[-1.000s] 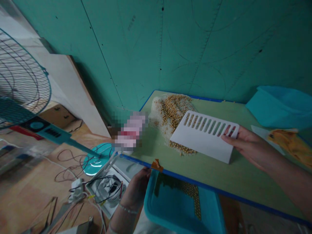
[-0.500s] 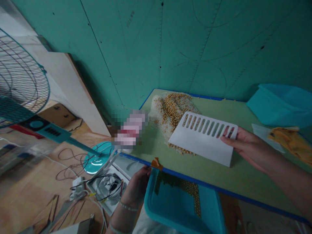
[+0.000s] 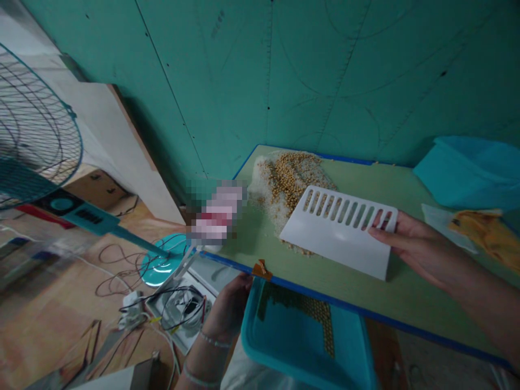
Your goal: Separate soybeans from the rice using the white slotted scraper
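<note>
In my right hand (image 3: pixel 400 230) is a white slotted plastic scraper (image 3: pixel 337 238), gripped at its right end by the thumb and fingers. Its left end covers part of a pile of soybeans (image 3: pixel 290 176) mixed with white grains (image 3: pixel 264 173), on a pale green tabletop (image 3: pixel 357 179). My left hand (image 3: pixel 232 300) is closed at the left corner of a blue plastic bin (image 3: pixel 292 346), just under the table's front edge; its fingertips are mostly hidden. Several soybeans (image 3: pixel 325 314) lie along the bin's far and right sides.
A blue bag-like container (image 3: pixel 463 173) and an orange cloth (image 3: pixel 487 233) lie on the table's right. A pixelated pink and white object (image 3: pixel 221 214) stands at its left corner. The floor at left holds a fan (image 3: pixel 77 206) and tangled cables (image 3: pixel 182 309). A green wall (image 3: pixel 227 97) rises behind.
The view has shifted slightly. The scraper and both hands stay almost in place, and fewer soybeans show below the scraper's lower edge.
</note>
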A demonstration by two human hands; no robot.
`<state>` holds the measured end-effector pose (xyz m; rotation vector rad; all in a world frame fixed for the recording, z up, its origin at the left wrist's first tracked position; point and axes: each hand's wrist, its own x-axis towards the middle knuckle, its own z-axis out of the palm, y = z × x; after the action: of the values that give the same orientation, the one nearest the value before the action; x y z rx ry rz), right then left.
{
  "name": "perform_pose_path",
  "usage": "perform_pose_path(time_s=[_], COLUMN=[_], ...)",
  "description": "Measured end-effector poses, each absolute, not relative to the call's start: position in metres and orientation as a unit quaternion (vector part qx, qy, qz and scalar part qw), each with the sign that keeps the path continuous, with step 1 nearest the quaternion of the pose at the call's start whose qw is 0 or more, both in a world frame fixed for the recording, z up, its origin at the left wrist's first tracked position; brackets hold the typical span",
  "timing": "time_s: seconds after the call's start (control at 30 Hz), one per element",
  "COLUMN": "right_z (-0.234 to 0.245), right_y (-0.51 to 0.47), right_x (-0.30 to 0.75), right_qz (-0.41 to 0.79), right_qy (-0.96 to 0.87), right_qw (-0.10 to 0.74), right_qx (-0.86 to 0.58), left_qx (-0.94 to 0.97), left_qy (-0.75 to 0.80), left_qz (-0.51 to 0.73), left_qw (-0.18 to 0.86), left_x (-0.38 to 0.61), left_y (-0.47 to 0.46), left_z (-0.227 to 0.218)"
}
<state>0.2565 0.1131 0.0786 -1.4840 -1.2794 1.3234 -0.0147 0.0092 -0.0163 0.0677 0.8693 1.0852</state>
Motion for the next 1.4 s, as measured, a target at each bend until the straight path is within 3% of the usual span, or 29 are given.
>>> perform_pose_path(time_s=[0.37, 0.53, 0.93, 1.4], right_z=[0.074, 0.078, 0.060, 0.065], right_y=[0.116, 0.115, 0.115, 0.112], right_x=[0.259, 0.257, 0.261, 0.255], right_qz=[0.527, 0.516, 0.531, 0.531], right_qy=[-0.496, -0.472, -0.491, -0.418], right_qw=[0.378, 0.418, 0.385, 0.429], right_qx=[-0.578, -0.580, -0.573, -0.599], left_qx=[0.022, 0.020, 0.073, 0.048], left_qy=[0.374, 0.374, 0.329, 0.337], left_qz=[0.519, 0.516, 0.519, 0.506], left_qw=[0.768, 0.770, 0.786, 0.793], left_x=[-0.013, -0.015, -0.008, -0.004], left_y=[0.010, 0.009, 0.011, 0.016], left_z=[-0.013, -0.017, -0.018, -0.036])
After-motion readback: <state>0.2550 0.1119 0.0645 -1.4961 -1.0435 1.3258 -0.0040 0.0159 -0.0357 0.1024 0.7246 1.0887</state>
